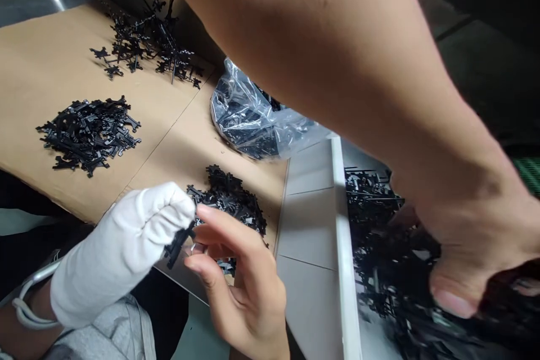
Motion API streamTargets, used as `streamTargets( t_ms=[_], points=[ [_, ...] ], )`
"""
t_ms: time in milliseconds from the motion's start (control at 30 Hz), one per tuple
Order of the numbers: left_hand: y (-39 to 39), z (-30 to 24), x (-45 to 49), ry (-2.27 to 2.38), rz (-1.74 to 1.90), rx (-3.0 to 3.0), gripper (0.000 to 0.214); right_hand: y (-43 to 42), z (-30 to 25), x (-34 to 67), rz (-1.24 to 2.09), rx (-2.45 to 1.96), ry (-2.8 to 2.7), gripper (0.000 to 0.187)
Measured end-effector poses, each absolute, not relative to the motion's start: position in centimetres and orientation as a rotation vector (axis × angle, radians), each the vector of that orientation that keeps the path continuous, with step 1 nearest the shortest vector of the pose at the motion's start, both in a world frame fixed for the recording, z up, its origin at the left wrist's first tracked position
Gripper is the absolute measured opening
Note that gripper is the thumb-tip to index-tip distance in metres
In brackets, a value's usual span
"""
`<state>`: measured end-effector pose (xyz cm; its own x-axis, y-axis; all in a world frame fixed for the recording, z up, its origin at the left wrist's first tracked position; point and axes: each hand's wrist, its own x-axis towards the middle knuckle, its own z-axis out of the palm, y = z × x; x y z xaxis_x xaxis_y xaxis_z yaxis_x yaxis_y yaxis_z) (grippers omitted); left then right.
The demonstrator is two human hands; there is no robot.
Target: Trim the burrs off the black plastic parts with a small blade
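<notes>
My left hand (pixel 135 230), in a white glove, is closed around a small black plastic part (pixel 179 244) that sticks out below its fingertips. Close against it, my right hand (pixel 244 275) is bare and curled, its index fingertip at the glove and its thumb beside the part. Something small and shiny shows between its fingers, too unclear to name. Just behind my hands lies a pile of similar black plastic parts (pixel 230 194), partly hidden by them.
A co-worker's bare arm (pixel 337 39) crosses overhead, its hand (pixel 472 247) in a white-rimmed bin (pixel 348 292) of black pieces. On the cardboard (pixel 25 79) lie another parts pile (pixel 90 132) and branching black sprues (pixel 143 39). A clear plastic bag (pixel 253 115) holds dark pieces.
</notes>
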<state>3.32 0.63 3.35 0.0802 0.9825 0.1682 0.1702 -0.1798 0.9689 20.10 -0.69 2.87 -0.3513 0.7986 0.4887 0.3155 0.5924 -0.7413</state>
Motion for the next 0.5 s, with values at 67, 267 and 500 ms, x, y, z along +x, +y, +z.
streamTargets(
  t_ms=[67, 267, 500],
  points=[
    [0.57, 3.26, 3.29, 1.192, 1.215, 1.523, 0.025, -0.80, 3.09, 20.01, 0.700, -0.886, -1.946, 0.044],
    [0.50, 3.12, 3.30, 1.166, 1.234, 1.524, 0.024, -0.85, 3.18, 19.70, 0.781, -0.897, -1.896, 0.043],
    [0.06, 2.95, 3.00, 1.256, 1.209, 1.544, 0.025, -0.51, 2.86, 19.44, 0.759, -0.844, -1.907, 0.044]
  ],
)
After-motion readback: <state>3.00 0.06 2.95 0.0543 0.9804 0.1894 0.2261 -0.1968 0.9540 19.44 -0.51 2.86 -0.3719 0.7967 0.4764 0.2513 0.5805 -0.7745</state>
